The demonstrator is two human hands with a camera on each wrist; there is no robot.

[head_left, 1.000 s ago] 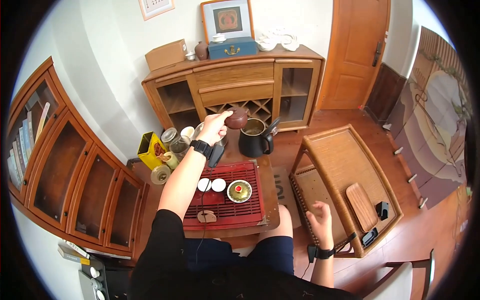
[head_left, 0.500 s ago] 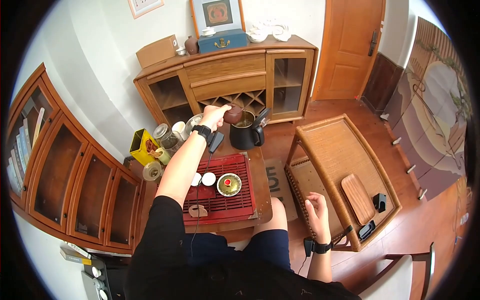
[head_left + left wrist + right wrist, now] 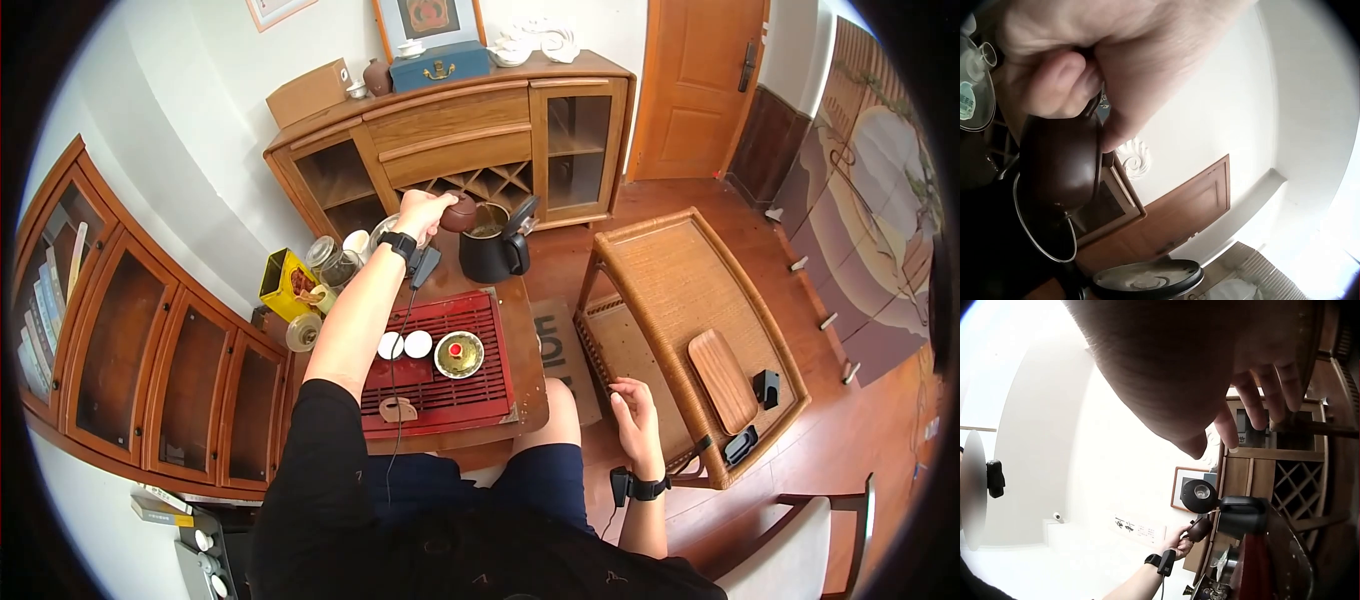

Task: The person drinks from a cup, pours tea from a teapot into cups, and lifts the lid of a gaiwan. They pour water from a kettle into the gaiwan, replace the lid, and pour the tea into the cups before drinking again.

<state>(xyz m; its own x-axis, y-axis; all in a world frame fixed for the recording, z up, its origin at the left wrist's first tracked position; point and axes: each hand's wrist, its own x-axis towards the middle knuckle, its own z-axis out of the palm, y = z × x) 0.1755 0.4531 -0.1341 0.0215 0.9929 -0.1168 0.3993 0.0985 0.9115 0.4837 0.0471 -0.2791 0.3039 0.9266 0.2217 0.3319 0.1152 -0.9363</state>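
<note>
The small brown clay teapot [image 3: 461, 212] hangs tilted over the open black kettle [image 3: 490, 252] at the tabletop's [image 3: 528, 345] far edge, seemingly to empty it; the left hand [image 3: 420, 213] has its fingers [image 3: 1060, 81] curled round the handle. Nearer, a red slatted tea tray [image 3: 485, 395] holds two white cups [image 3: 404, 345]. Rightward, the right hand [image 3: 632, 418] hovers idle, fingers loosely apart, beside a woven rattan chair [image 3: 690, 330] on wooden floor [image 3: 860, 430].
</note>
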